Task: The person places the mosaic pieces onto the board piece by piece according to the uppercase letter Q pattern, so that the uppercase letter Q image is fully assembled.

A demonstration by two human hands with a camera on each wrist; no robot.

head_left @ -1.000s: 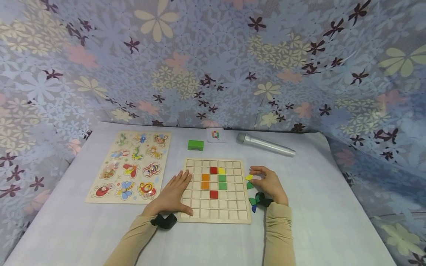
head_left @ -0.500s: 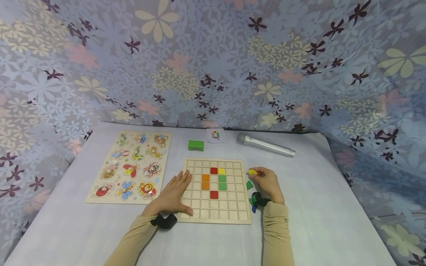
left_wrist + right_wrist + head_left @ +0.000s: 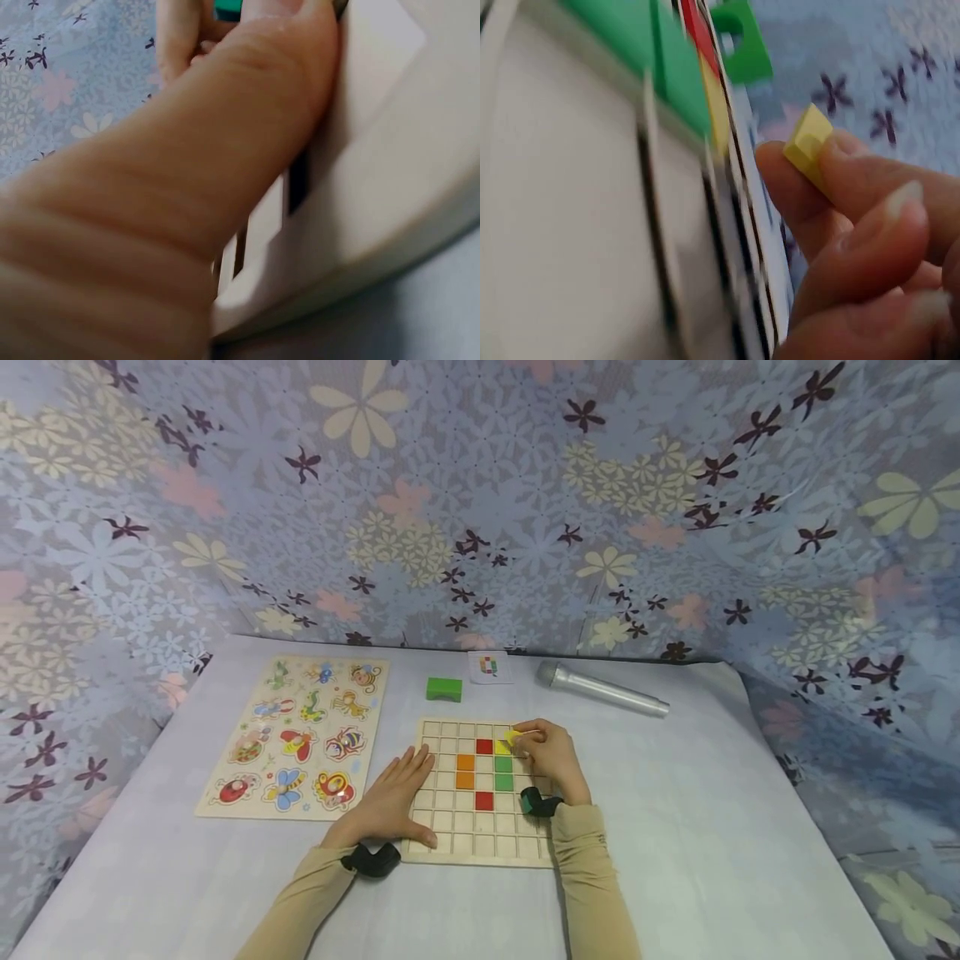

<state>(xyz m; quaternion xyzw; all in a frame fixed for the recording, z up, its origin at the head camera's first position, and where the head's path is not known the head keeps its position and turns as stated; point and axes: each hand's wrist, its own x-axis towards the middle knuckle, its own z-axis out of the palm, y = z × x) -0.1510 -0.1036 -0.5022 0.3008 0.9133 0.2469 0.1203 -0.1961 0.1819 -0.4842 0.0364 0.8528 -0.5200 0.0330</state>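
Note:
My left hand [image 3: 392, 795] lies with spread, straight fingers on the left side of a wooden grid board [image 3: 442, 842]; its thumb [image 3: 247, 97] presses near the lower-left corner. My right hand [image 3: 553, 758] pinches a small yellow block [image 3: 808, 142] between thumb and index finger, over the board's upper right. Seated in the grid are a red tile [image 3: 484, 747], a yellow tile [image 3: 501, 747], green tiles [image 3: 503, 774], orange tiles [image 3: 465, 772] and a lower red tile [image 3: 484, 801]. My right hand and sleeve cover the board's right side.
An insect picture puzzle board [image 3: 258, 768] lies to the left. Behind the grid board stand a green arch block [image 3: 444, 689], a small pattern card [image 3: 490, 667] and a silver microphone [image 3: 611, 689]. Floral cloth [image 3: 480, 527] hangs behind the table.
My right hand has picked up the yellow block from beside the board and carried it left over the grid. The loose pieces on the right are now hidden. My left hand has stayed put.

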